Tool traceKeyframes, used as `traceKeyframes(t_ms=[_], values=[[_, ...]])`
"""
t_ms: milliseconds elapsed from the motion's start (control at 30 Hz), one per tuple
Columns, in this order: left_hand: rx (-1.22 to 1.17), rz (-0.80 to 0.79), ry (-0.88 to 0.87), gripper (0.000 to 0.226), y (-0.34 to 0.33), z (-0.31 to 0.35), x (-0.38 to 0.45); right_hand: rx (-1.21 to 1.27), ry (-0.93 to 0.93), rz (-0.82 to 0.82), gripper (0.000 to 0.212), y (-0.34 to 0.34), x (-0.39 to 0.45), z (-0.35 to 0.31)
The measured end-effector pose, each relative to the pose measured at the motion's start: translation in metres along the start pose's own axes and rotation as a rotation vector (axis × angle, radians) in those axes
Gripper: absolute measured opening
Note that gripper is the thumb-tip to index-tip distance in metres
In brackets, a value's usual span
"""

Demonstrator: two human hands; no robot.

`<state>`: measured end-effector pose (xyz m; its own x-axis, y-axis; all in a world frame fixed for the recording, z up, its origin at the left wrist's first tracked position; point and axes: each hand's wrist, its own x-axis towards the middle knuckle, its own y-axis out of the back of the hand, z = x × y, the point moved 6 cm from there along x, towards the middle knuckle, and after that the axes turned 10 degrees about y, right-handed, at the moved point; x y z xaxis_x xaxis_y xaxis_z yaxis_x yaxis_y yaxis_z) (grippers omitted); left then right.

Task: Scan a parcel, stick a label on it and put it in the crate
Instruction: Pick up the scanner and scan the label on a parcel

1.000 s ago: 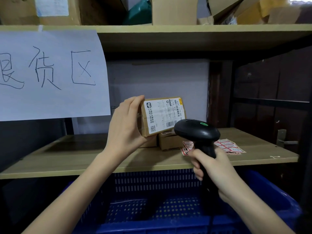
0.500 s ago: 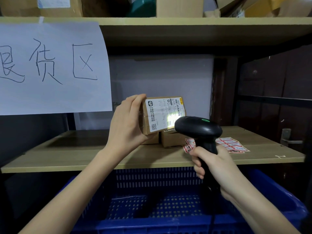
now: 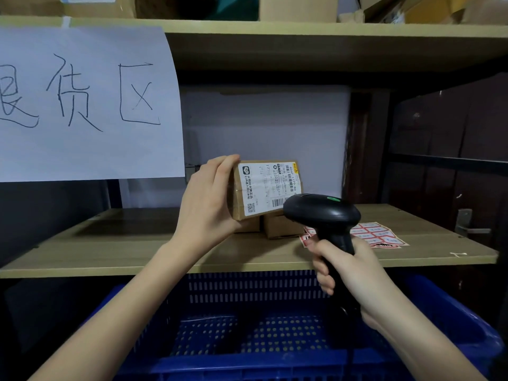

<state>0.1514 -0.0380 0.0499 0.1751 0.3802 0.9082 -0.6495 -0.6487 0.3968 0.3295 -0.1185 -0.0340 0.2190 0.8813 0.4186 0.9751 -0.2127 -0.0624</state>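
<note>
A handwritten paper sign [image 3: 82,103] hangs at far left. The left hand [image 3: 209,204] clamps the parcel [image 3: 265,192] by its left end, held above the shelf [image 3: 123,243] with its printed face turned outward, likely so the barcode shows. The right hand [image 3: 349,273] is wrapped around the scanner [image 3: 323,213], aimed at that face. A label sheet [image 3: 376,235] lies just right, presumably for the next step. The blue crate [image 3: 247,292] waits below.

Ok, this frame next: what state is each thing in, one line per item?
Small brown cardboard parcel: held upright off the shelf in left hand, label facing scanner.
Black handheld barcode scanner: gripped in right hand, aimed at parcel.
Blue plastic crate: open, visible floor bare.
Red-and-white sticker sheet: flat on wooden shelf.
</note>
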Motion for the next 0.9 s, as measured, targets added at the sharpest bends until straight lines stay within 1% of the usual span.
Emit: traceKeyframes(t_ms=[100, 133, 200, 267, 333, 400, 467, 533, 600, 733, 800, 900], values=[[-0.005, -0.024, 0.004, 0.094, -0.003, -0.002, -0.001, -0.003, -0.003, 0.009, 0.024, 0.000, 0.000, 0.000], [-0.062, -0.054, 0.042, 0.097, -0.005, -0.006, -0.002, -0.001, -0.002, 0.013, 0.023, 0.001, 0.000, 0.000], [-0.322, -0.215, 0.238, 0.102, -0.014, -0.017, -0.004, 0.005, -0.004, 0.024, 0.021, 0.002, -0.001, 0.000], [-0.543, -0.429, 0.454, 0.100, -0.031, -0.031, -0.013, 0.007, -0.011, 0.025, 0.016, 0.004, -0.003, 0.000], [-0.576, -0.590, 0.557, 0.098, -0.048, -0.044, -0.026, 0.008, -0.013, 0.023, 0.017, 0.005, -0.004, 0.001], [-0.560, -0.664, 0.613, 0.103, -0.059, -0.055, -0.038, 0.003, -0.009, 0.022, 0.023, 0.007, -0.006, 0.000], [-0.537, -0.704, 0.649, 0.103, -0.067, -0.062, -0.048, -0.002, 0.005, 0.010, 0.030, 0.008, -0.007, -0.002], [-0.548, -0.721, 0.692, 0.088, -0.070, -0.064, -0.054, -0.004, 0.018, 0.002, 0.038, 0.007, -0.009, -0.004], [-0.577, -0.731, 0.728, 0.082, -0.071, -0.065, -0.057, -0.016, 0.034, -0.001, 0.041, 0.005, -0.010, -0.006], [-0.588, -0.725, 0.760, 0.075, -0.071, -0.066, -0.059, -0.033, 0.062, -0.019, 0.029, -0.001, -0.014, -0.009], [-0.584, -0.723, 0.766, 0.072, -0.072, -0.068, -0.059, -0.021, 0.063, -0.031, 0.026, -0.004, -0.014, -0.009], [-0.554, -0.763, 0.753, 0.073, -0.072, -0.070, -0.060, 0.004, 0.047, -0.044, 0.017, -0.013, -0.013, -0.005]])
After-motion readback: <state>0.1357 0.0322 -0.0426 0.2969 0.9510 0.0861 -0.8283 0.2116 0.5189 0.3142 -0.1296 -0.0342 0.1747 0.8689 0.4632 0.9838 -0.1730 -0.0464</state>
